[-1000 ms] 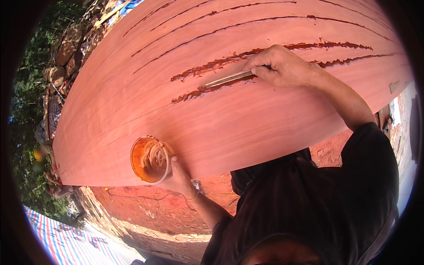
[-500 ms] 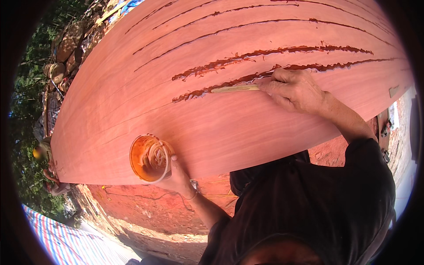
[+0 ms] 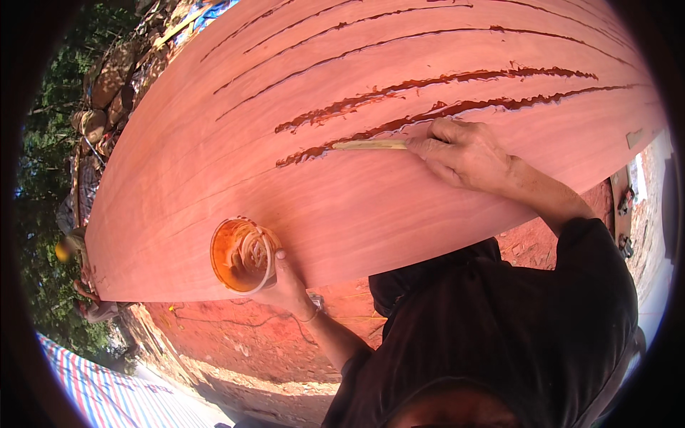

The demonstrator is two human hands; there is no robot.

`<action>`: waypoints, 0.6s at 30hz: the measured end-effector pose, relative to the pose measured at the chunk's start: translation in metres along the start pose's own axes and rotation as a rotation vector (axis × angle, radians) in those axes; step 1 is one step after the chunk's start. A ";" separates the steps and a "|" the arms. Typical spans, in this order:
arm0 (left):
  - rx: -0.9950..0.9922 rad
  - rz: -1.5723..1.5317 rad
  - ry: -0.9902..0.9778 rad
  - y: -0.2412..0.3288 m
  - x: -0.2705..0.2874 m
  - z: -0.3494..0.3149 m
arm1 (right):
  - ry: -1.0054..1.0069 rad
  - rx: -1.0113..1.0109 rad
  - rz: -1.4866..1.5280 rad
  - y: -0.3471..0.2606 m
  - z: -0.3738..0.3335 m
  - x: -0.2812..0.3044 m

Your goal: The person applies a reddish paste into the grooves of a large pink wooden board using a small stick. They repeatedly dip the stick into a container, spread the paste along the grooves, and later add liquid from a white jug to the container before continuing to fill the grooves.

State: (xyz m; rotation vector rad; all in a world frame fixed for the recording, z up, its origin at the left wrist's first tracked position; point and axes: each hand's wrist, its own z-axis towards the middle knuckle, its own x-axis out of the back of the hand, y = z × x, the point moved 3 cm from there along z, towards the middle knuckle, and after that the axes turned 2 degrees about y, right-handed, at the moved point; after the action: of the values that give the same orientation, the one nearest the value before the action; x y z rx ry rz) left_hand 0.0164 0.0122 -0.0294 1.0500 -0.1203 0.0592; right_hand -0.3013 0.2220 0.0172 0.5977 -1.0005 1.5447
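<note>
A broad, curved, pinkish-red wooden surface [image 3: 185, 171] fills most of the view. Dark red-brown paste [image 3: 342, 139] lies in ragged lines along its seams. Closed around a thin, pale flat stick [image 3: 371, 144], my right hand [image 3: 467, 155] rests over the nearest paste line, and the stick's tip lies against that line. My left hand [image 3: 285, 285] grips a round plastic tub [image 3: 232, 253] by its side, tilted so its inside shows. Orange-brown paste is smeared around the tub's inner wall and bottom.
Reddish ground [image 3: 235, 335] lies below the near edge of the wood. Rocks and debris [image 3: 107, 85] sit at the far left beside green foliage. A person with a yellow hat [image 3: 63, 250] is at the left edge. A striped sheet [image 3: 114, 385] covers the lower left.
My right hand has shifted slightly left with the stick, along the nearest paste line. My left hand and the tub stay nearly where they were.
</note>
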 end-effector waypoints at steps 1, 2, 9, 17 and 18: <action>-0.017 0.004 0.007 0.001 -0.001 0.000 | 0.003 0.022 -0.004 -0.002 0.000 0.001; -0.032 0.009 0.012 0.002 -0.001 0.001 | 0.004 0.041 -0.009 -0.003 0.000 0.002; -0.061 0.064 0.030 -0.004 0.003 -0.001 | 0.047 -0.002 0.002 -0.005 -0.006 0.002; -0.028 0.048 -0.021 -0.009 0.004 0.000 | 0.063 -0.052 -0.008 -0.003 -0.018 -0.007; -0.068 0.116 -0.005 -0.006 0.004 0.000 | 0.068 -0.061 -0.009 -0.005 -0.020 -0.007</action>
State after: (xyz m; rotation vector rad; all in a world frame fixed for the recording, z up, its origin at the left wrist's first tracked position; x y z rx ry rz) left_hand 0.0214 0.0092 -0.0343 0.9744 -0.1868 0.1569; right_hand -0.2924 0.2353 0.0024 0.5031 -0.9882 1.5109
